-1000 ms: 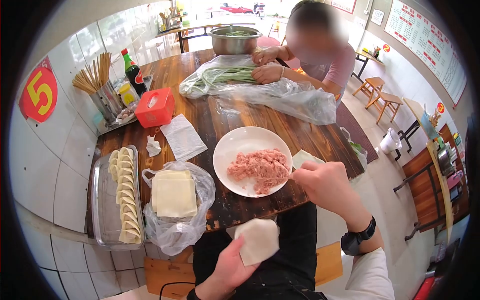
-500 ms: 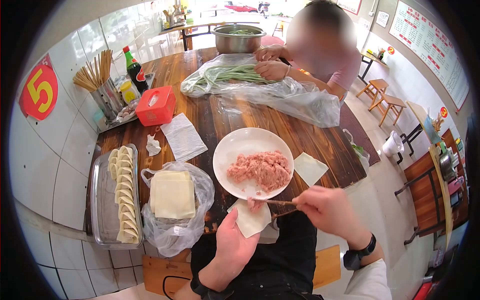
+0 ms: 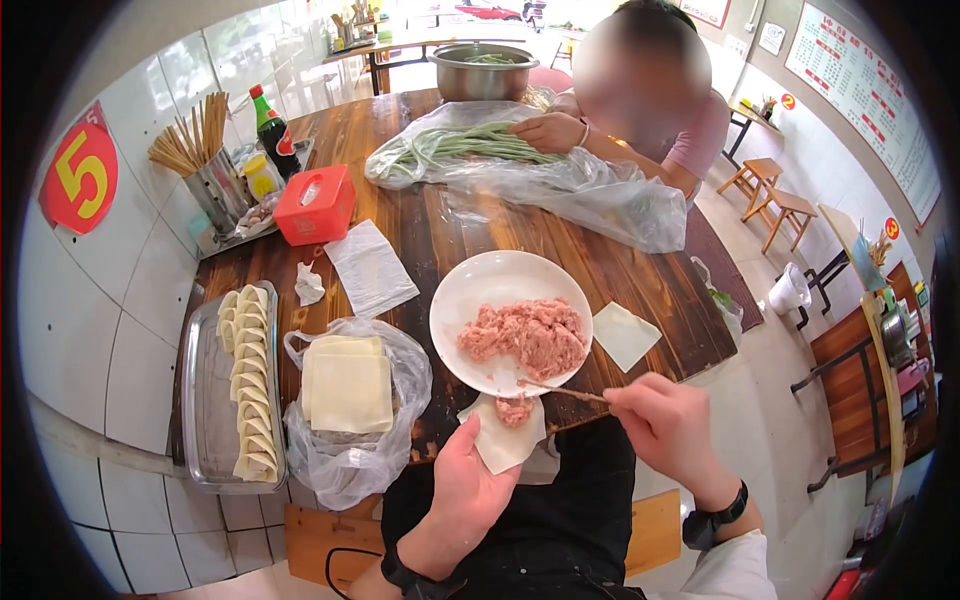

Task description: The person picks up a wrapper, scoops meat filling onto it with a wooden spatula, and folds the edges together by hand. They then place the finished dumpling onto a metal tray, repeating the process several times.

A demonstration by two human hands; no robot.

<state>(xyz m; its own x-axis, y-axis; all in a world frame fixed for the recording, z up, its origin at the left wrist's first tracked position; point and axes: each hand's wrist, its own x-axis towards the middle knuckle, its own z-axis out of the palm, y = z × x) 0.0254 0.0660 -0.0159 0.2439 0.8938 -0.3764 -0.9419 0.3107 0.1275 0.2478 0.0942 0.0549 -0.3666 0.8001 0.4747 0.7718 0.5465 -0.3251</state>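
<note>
On my left hand (image 3: 474, 480), palm up with the thumb over its edge, rests a square wonton wrapper (image 3: 500, 450). A small lump of minced meat (image 3: 515, 411) sits near the wrapper's upper part. My right hand (image 3: 665, 425) pinches a thin wooden chopstick (image 3: 575, 393), its tip over the near rim of a white plate (image 3: 452, 345). Pink meat filling (image 3: 530, 335) is heaped on that plate. To the left, a stack of wrappers (image 3: 347, 385) lies on a plastic bag (image 3: 405, 400). Folded wontons (image 3: 250, 375) stand in a row in a glass tray (image 3: 208, 400).
One loose wrapper (image 3: 627, 337) lies right of the plate. Across the wooden table (image 3: 420, 230), a person (image 3: 695, 140) handles green beans (image 3: 480, 143) on a plastic bag. A metal pot (image 3: 482, 75), red tissue box (image 3: 314, 205), bottle (image 3: 275, 135) and chopstick holder (image 3: 216, 190) stand farther back.
The meat lump has come off the chopstick onto the wrapper. My right hand has shifted slightly right, with the chopstick tip now up by the plate's rim. The other person's hands have moved.
</note>
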